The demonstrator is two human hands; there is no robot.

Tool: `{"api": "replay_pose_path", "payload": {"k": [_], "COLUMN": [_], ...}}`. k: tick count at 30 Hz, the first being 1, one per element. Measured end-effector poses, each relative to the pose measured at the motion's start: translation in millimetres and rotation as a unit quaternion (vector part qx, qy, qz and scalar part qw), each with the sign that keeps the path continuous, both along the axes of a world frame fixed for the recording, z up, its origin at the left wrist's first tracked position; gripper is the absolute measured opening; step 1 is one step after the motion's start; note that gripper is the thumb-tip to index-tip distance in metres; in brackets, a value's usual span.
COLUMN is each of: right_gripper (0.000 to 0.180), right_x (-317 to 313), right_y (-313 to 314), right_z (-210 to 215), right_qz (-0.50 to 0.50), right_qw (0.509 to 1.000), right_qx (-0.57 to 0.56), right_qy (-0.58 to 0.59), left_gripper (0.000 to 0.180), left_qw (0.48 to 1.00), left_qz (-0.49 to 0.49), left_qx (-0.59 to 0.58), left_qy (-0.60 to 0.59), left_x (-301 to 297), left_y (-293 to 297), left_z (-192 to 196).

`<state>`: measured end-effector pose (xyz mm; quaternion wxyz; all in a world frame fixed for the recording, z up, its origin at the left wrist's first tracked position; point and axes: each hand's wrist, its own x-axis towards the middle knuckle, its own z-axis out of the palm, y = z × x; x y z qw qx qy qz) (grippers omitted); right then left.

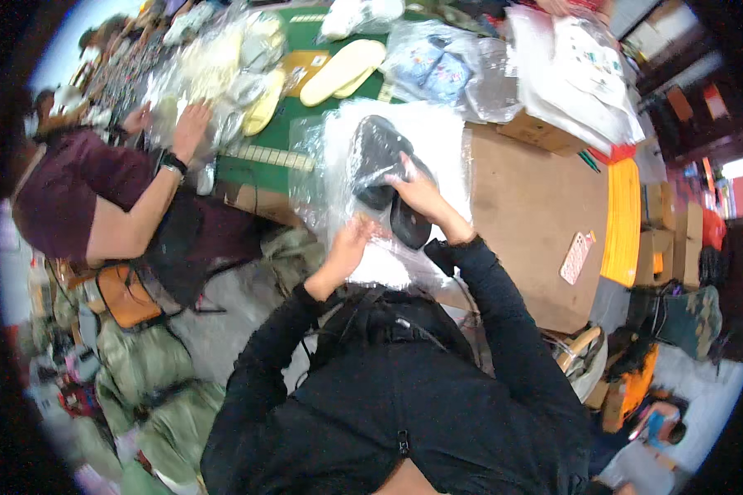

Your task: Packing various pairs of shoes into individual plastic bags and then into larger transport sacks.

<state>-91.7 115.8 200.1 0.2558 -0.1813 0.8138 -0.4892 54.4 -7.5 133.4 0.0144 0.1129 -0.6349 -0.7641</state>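
Note:
A pair of black slippers lies in front of me on a stack of white sheets and clear plastic bags point(450, 136). The farther slipper point(373, 148) appears covered by clear film; the nearer slipper point(409, 223) overlaps its lower right side. My right hand point(423, 194) grips the pair where they meet, thumb and fingers bent over the black soles. Lower left of the slippers, my left hand point(348, 247) has its fingertips drawn together at the clear plastic bag's near edge. Its fingers are somewhat blurred.
At left, a co-worker's hand point(191, 128) rests among bagged yellow slippers. Loose yellow slippers point(338, 74) and bagged blue slippers point(442, 74) lie farther back. A cardboard box point(541, 134) stands at right under white bagged slippers. A phone point(575, 257) and a yellow stack point(622, 223) edge the brown board.

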Motion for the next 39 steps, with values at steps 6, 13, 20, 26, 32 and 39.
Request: {"api": "replay_pose_path", "payload": {"k": [6, 13, 20, 26, 32, 39], "right_gripper": [0.086, 0.086, 0.038, 0.028, 0.023, 0.022], "right_x": [73, 52, -4, 5, 18, 15], "right_y": [18, 18, 44, 66, 68, 60], "right_z": [64, 19, 28, 84, 106, 98], "right_qz": [0.086, 0.091, 0.051, -0.110, -0.127, 0.078], "right_qw": [0.880, 0.856, 0.856, 0.909, 0.964, 0.995], "right_qx": [0.123, 0.224, 0.083, 0.028, -0.045, -0.035], "right_qy": [0.451, 0.457, 0.508, 0.401, 0.231, 0.048], "left_gripper": [0.017, 0.017, 0.012, 0.032, 0.049, 0.029], "left_qw": [0.996, 0.993, 0.996, 0.921, 0.843, 0.839], "left_qz": [0.045, -0.092, 0.017, 0.058, -0.237, -0.327], "left_qx": [0.070, -0.067, 0.000, -0.364, -0.408, -0.409], "left_qy": [0.010, 0.033, -0.091, -0.128, -0.259, -0.146], "left_x": [-26, 6, 69, 159, 107, 118], "left_y": [-4, 8, -74, -95, -10, 25], "left_z": [44, 42, -23, -192, -216, -266]}}
